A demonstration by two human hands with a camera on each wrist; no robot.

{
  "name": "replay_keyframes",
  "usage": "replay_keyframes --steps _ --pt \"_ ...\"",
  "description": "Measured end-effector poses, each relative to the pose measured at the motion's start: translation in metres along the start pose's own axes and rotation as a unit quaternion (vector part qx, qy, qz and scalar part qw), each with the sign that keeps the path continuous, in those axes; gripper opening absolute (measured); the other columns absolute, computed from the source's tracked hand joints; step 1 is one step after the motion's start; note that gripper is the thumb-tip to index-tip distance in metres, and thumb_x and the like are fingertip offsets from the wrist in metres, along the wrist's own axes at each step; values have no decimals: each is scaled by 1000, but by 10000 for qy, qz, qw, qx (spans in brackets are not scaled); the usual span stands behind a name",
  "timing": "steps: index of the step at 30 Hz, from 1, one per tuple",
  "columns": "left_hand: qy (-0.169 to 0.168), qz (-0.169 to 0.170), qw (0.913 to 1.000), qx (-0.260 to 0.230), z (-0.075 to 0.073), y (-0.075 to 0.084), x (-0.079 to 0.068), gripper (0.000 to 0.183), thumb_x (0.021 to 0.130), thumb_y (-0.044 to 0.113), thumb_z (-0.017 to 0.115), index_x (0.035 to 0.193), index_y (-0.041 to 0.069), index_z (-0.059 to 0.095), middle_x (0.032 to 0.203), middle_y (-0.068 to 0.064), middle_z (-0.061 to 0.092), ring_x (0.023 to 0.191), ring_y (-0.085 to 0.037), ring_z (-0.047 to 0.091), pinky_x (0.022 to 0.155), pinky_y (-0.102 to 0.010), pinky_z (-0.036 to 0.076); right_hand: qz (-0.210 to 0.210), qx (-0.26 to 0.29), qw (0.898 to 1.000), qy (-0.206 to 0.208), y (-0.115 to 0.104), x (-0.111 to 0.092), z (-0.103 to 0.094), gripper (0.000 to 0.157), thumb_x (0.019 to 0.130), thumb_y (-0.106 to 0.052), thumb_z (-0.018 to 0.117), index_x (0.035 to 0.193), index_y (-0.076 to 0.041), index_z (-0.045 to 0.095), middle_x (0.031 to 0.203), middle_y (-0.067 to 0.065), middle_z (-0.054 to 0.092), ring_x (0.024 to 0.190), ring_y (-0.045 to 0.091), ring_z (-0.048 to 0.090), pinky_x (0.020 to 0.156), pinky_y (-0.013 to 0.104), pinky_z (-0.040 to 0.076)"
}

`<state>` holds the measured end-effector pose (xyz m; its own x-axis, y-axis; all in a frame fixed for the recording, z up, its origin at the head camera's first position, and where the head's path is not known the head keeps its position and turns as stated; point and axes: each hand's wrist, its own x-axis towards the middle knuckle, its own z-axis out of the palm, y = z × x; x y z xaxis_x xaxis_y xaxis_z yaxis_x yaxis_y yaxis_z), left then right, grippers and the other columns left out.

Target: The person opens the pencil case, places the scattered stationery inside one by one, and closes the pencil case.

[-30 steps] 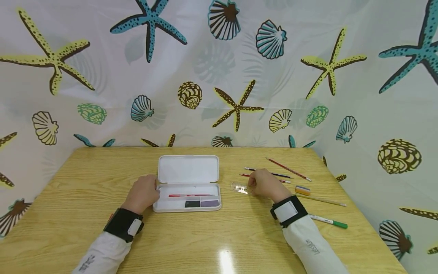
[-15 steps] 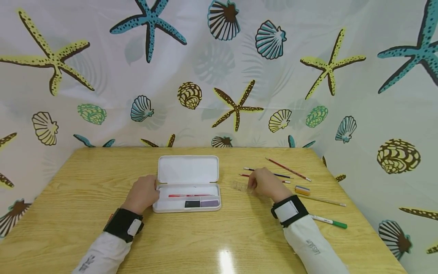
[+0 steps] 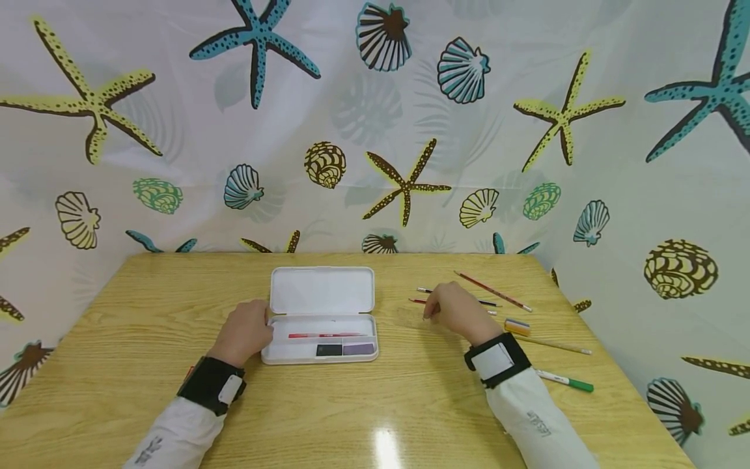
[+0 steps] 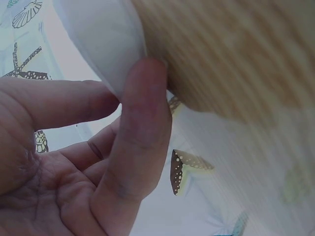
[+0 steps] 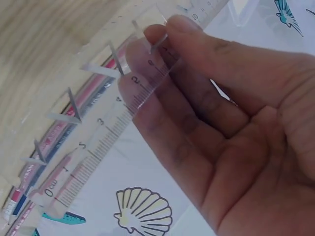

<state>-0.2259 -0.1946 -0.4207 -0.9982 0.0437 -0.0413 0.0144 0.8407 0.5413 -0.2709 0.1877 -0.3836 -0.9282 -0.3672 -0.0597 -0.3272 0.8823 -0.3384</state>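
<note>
My left hand [image 3: 241, 333] pinches the left end of an open white pencil case [image 3: 322, 290], whose lid leans back. In the left wrist view the case edge [image 4: 108, 44] lies between thumb and forefinger. Inside the case are a slim red pen-like stick [image 3: 325, 335], a black block [image 3: 329, 350] and a purple block [image 3: 359, 349]. To the right of the case, my right hand [image 3: 459, 314] holds a clear plastic ruler [image 5: 101, 132] between thumb and fingers. The ruler has triangular cut-outs and centimetre marks; it is faint in the head view.
Beyond the right hand lie several pencils, one of them a red pencil [image 3: 495, 292]. An orange and blue block [image 3: 517, 327], a thin gold stick [image 3: 553, 344] and a green-capped marker [image 3: 565, 379] lie at the right. A patterned cloth [image 3: 328, 130] hangs behind the table [image 3: 328, 417].
My right hand has shifted slightly up and back with the ruler, which has tilted and lost its glare. The left hand and pencil case stay put.
</note>
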Motion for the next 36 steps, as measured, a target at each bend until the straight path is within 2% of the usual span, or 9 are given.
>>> replay_keyframes --steps 7,12,17,25,36 --pt "179 190 9997 14 0 1 -2 10 84 -6 57 77 0 54 67 -8 49 58 -22 53 51 -31 40 -287 -85 9994 143 -14 0 -8 8 89 0 77 92 -7 81 88 4 75 81 17 69 74 36 57" --pt "151 165 9997 28 0 1 -3 9 84 -6 57 78 0 55 68 -8 49 59 -23 53 52 -31 39 -601 -132 9975 348 -30 -2 -11 8 90 -2 76 91 -7 81 88 2 75 80 14 68 72 34 56" --pt "146 152 9998 41 0 1 -2 8 85 -6 58 79 0 55 69 -8 50 59 -23 52 52 -31 39 -740 -256 9949 641 -47 -5 -13 8 91 -3 76 92 -9 81 88 1 75 79 13 67 71 33 56" --pt "118 147 9998 38 0 1 -2 7 86 -5 58 81 -1 55 70 -9 51 60 -23 53 52 -31 40 -713 -500 9906 1052 -75 -5 -5 6 91 -8 77 91 -13 81 90 -1 75 82 15 68 73 36 57" --pt "83 149 9998 89 -1 1 -2 7 87 -5 60 82 -2 56 71 -9 53 60 -23 54 53 -32 41 -1227 -591 9825 1271 -115 1 7 9 90 -5 78 95 -11 83 94 2 76 88 18 71 77 35 57"
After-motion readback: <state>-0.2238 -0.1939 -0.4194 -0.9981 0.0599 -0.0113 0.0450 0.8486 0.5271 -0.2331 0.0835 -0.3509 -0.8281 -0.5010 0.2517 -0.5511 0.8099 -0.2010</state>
